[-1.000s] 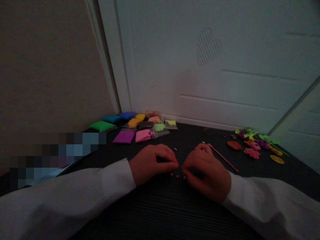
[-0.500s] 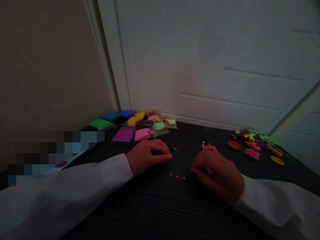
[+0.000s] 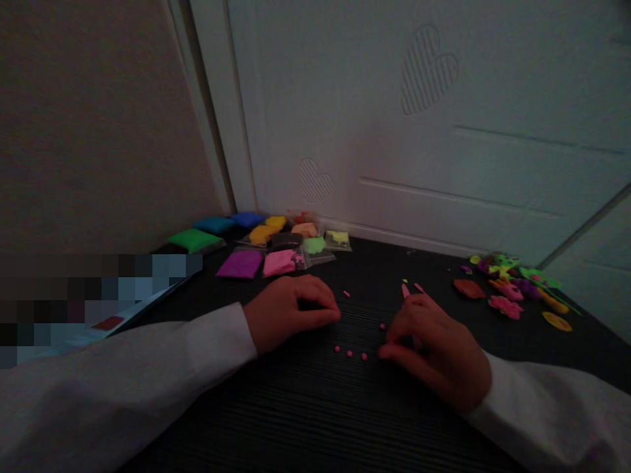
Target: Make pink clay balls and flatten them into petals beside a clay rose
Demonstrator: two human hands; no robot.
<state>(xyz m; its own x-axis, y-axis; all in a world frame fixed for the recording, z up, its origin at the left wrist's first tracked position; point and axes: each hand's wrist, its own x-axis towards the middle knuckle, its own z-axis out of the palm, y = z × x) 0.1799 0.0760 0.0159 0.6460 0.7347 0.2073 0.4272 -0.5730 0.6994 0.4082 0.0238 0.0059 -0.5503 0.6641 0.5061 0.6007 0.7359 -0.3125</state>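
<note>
Lying apart near fingers (image 3: 393,353): 4 balls (image 3: 350,353)

Pink balls (image 3: 350,353) dot the black, streak-grained table (image 3: 315,414) at lower centre, white sleeves (image 3: 142,378) fill the lower corners, a purple packet (image 3: 240,264) lies centre-left, and a striped heart (image 3: 424,75) marks the pale door (image 3: 305,85), upper right.

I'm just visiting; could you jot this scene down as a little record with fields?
Left hand: thumb and fingertips together
Right hand: curled; whether it holds anything is unclear
Balls: three small pink balls in a row, a fourth pink ball near the right hand
Back left: coloured packets
Far right: pile of colourful shapes
Surface: dark table
Behind: pale panel with heart patterns
</note>
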